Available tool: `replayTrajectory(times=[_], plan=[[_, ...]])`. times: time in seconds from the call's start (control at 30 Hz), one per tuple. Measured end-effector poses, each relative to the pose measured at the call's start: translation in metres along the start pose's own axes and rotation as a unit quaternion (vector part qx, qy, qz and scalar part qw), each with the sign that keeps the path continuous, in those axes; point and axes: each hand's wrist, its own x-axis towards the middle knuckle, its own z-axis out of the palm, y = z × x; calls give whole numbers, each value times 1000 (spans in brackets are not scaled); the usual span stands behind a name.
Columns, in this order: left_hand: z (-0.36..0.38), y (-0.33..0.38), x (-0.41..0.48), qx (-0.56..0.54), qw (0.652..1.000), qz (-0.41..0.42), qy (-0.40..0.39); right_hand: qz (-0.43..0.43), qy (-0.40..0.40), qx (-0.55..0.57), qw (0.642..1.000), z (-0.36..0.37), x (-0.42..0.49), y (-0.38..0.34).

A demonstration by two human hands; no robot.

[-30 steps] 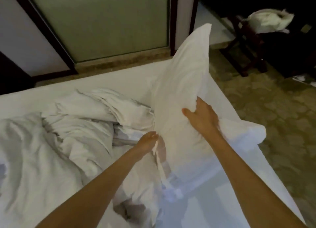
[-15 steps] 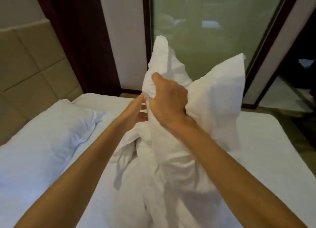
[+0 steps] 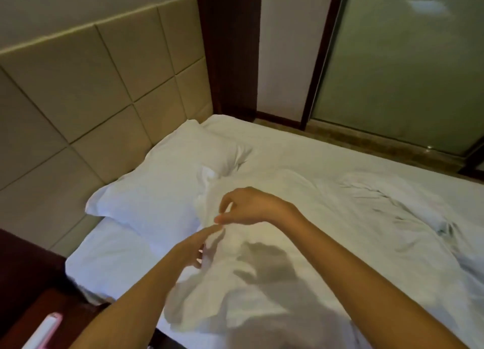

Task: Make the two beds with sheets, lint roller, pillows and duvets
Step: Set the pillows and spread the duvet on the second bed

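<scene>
One white pillow [image 3: 162, 191] lies flat against the headboard at the top of the bed [image 3: 110, 259]. A second white pillow [image 3: 262, 283] lies on the sheet just in front of it, partly under my arms. My left hand [image 3: 195, 249] hovers at that pillow's upper left corner, fingers spread and brushing the fabric. Just above the same corner is my right hand [image 3: 248, 207], with its fingers loosely curled and apart and nothing in them. A crumpled white duvet [image 3: 392, 207] lies on the right of the bed.
A beige padded headboard [image 3: 86, 92] runs along the left. A pink and white lint roller [image 3: 45, 331] rests on the dark wooden nightstand [image 3: 23, 291] at the bottom left. A frosted glass door [image 3: 403, 60] stands beyond the bed's far side.
Both hands held the second pillow upright in the air. It now lies on the bed beside the first pillow and both hands have let go. My view has turned towards the headboard.
</scene>
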Motion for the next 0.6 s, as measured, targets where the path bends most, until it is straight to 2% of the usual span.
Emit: replayTrajectory(times=[0.1,0.2,0.27,0.33,0.4,0.43,0.5,0.57,0.6], plan=[[-9,-34,24,40,998,-49,-29,160,95,20,982,4,25,66],[3,-53,41,18,995,-67,-66,322,87,-9,943,25,32,141],[19,-66,51,0,996,-65,-61,382,80,53,919,43,32,184],[32,-84,66,-5,997,-74,-7,397,73,128,906,65,36,215],[39,-107,88,-39,996,-69,48,400,64,151,902,85,42,230],[41,-114,95,-55,993,-78,71,397,78,145,903,93,45,235],[39,-145,132,-108,983,-111,97,361,155,172,903,106,55,237],[46,-149,136,-163,970,-152,92,315,216,297,875,115,70,234],[47,-154,145,-198,966,-158,56,302,222,362,853,118,78,230]])
